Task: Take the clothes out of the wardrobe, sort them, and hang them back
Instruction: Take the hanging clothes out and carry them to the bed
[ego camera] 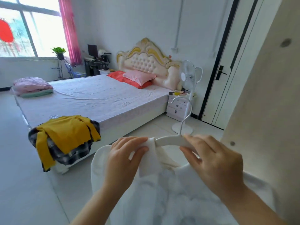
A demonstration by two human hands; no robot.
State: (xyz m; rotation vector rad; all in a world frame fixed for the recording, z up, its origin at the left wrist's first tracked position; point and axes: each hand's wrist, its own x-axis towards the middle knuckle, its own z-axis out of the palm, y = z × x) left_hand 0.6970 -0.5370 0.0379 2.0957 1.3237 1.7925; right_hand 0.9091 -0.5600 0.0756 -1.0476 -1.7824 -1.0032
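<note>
A white garment (pixel 170 192) hangs in front of me on a white hanger (pixel 170 141) with a tall metal hook. My left hand (pixel 125 158) pinches the garment's fabric at the hanger's left end. My right hand (pixel 212 161) grips the hanger's right arm between thumb and fingers. On the near corner of the bed (pixel 97 98) lies a pile of clothes: a yellow top (pixel 65 133) over a dark plaid shirt (pixel 71 153). The wardrobe's pale side panel (pixel 266 103) stands at the right edge.
A standing fan (pixel 188 95) and a white nightstand (pixel 177 108) stand beside the headboard. A door (pixel 227 70) is behind them. Folded pink bedding (pixel 31 86) lies at the bed's far corner. Grey floor spreads left of the bed.
</note>
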